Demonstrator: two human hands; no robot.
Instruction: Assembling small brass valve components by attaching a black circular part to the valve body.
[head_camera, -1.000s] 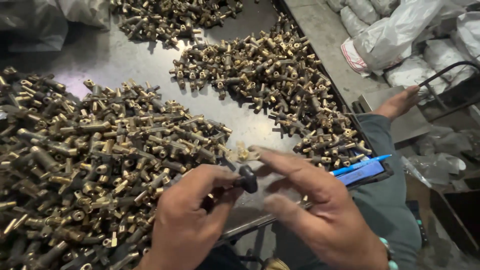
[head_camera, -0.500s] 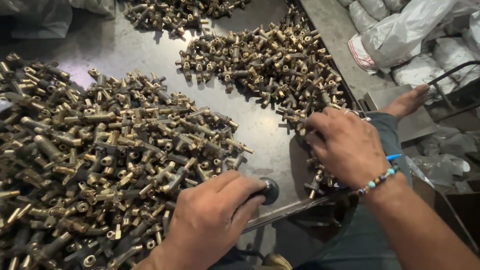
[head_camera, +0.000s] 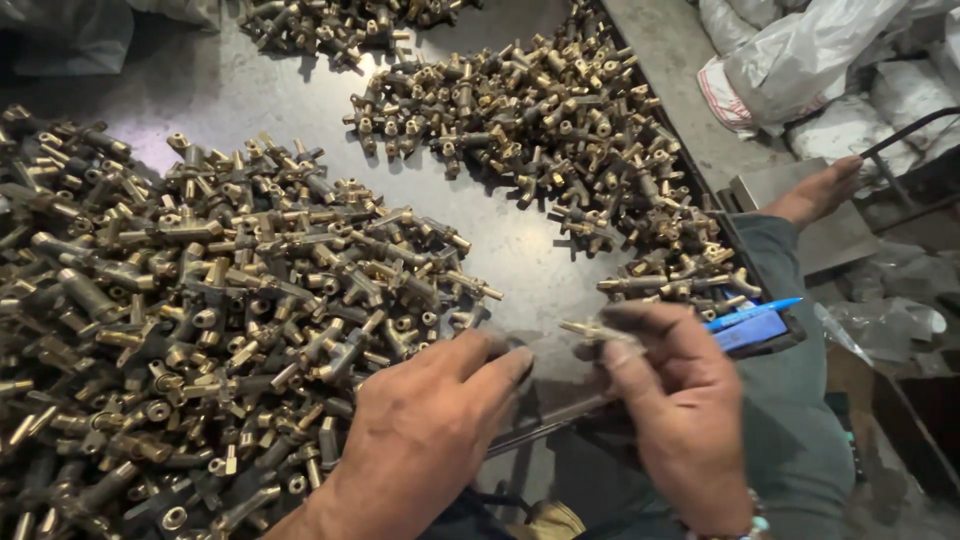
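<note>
My right hand (head_camera: 675, 395) pinches a small brass fitting (head_camera: 590, 330) between thumb and fingers, just above the near edge of the grey metal table (head_camera: 520, 250). My left hand (head_camera: 430, 430) rests palm down at the table edge, fingers curled, next to the large pile of brass fittings (head_camera: 200, 310); whether it holds anything is hidden. A second pile of brass fittings (head_camera: 560, 130) lies at the far right of the table.
A third heap of fittings (head_camera: 340, 20) sits at the far edge. A phone with a blue pen (head_camera: 755, 320) lies on my knee by the table's right rim. White plastic sacks (head_camera: 800, 60) and my bare foot (head_camera: 820, 190) are on the floor to the right.
My right hand has come back from the right-hand pile toward me, now holding a brass fitting. My left hand stays at the table edge, shifted slightly.
</note>
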